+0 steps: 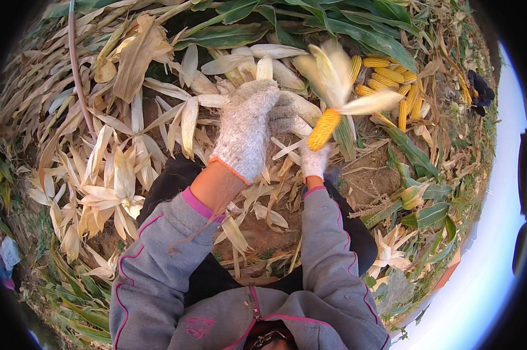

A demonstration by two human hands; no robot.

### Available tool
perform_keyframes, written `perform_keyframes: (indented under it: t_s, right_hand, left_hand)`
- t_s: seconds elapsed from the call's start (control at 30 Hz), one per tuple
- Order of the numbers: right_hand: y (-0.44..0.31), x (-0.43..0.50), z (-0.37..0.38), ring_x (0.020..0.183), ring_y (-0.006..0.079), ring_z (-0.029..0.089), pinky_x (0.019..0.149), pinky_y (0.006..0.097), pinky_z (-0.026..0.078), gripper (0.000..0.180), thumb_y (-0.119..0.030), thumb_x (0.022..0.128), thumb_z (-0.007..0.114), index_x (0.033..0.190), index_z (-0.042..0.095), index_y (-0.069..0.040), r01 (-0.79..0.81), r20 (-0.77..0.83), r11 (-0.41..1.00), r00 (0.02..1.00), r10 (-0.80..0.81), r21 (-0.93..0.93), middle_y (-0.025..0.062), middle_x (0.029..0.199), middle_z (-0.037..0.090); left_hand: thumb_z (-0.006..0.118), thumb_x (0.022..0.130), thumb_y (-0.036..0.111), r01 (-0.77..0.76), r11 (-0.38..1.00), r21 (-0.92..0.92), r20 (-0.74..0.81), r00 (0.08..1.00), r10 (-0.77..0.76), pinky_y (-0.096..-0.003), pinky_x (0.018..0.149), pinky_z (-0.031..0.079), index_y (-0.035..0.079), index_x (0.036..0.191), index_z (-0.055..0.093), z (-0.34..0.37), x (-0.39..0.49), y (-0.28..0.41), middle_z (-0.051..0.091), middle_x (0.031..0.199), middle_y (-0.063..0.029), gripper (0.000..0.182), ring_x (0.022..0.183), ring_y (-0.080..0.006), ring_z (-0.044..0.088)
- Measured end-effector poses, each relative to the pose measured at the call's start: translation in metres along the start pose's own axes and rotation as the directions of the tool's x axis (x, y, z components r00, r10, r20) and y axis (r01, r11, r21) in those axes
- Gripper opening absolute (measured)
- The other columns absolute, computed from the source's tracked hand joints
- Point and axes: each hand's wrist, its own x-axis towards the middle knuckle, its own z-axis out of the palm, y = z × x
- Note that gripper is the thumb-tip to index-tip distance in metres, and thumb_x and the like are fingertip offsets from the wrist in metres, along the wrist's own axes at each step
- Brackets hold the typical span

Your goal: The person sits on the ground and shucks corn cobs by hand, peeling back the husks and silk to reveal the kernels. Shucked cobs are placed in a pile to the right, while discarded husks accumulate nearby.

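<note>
My left hand (245,127), in a dirty white knit glove with an orange cuff, is over pale corn husks. Its fingers curl away from me, and their tips are hidden or blurred; whether they grip anything is unclear. A pale husk tip (264,68) sticks up just beyond them. My right hand (314,161), in a similar glove, is lower and to the right. In front of its fingers is a yellow corn ear (323,130), with pale husks (370,103) flaring blurred from its far end. The ear hides the fingers, so their grip cannot be seen.
Bare yellow corn ears (390,78) lie heaped at upper right. Green corn leaves (228,35) and dry stalks (31,83) are piled ahead. Opened husks (123,197) cover the ground at left. A dark object (480,89) lies at the far right.
</note>
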Motion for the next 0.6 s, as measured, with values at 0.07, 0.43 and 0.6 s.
perform_keyframes:
  t_s: [0.07, 0.43, 0.6]
  right_hand:
    - [0.055, -0.004, 0.026, 0.079, 0.0227, 0.062, 0.069, 0.0365, 0.051, 0.043, -0.027, 0.074, 0.079, 0.102, 0.06, 0.0, -0.54, 0.516, 0.841, 0.733, 0.443, 0.046, 0.0096, 0.083, 0.062]
    - [-0.072, -0.061, -0.047, 0.066, 0.0149, 0.06, 0.061, 0.0281, 0.051, 0.035, -0.028, 0.081, 0.073, 0.105, 0.062, -0.005, -0.341, 0.581, 0.895, 0.805, 0.121, 0.286, 0.0033, 0.084, 0.062]
    - [-0.11, -0.102, -0.096, 0.097, 0.0182, 0.06, 0.084, 0.0336, 0.049, 0.061, -0.035, 0.091, 0.062, 0.135, 0.042, 0.001, 0.355, 0.506, 0.909, 0.756, -0.416, 0.217, 0.0104, 0.106, 0.063]
  left_hand:
    - [0.054, 0.095, 0.013, 0.014, 0.994, 0.104, 0.007, 1.0, -0.015, -0.0389, 0.079, 0.055, 0.003, 0.116, 0.053, 0.0, 0.0, 0.001, 0.065, 0.104, -0.0165, 0.023, 0.09, -0.0274, 0.066]
    - [0.061, 0.091, 0.014, 0.068, 0.964, 0.257, 0.003, 0.997, -0.071, -0.0333, 0.079, 0.053, 0.002, 0.111, 0.058, 0.002, -0.004, -0.008, 0.065, 0.102, -0.01, 0.024, 0.09, -0.0205, 0.065]
    - [0.073, 0.081, 0.019, 0.115, 0.929, 0.35, 0.025, 0.991, -0.133, -0.0285, 0.073, 0.05, -0.003, 0.11, 0.058, 0.019, -0.016, -0.02, 0.064, 0.095, -0.0076, 0.039, 0.081, -0.015, 0.061]
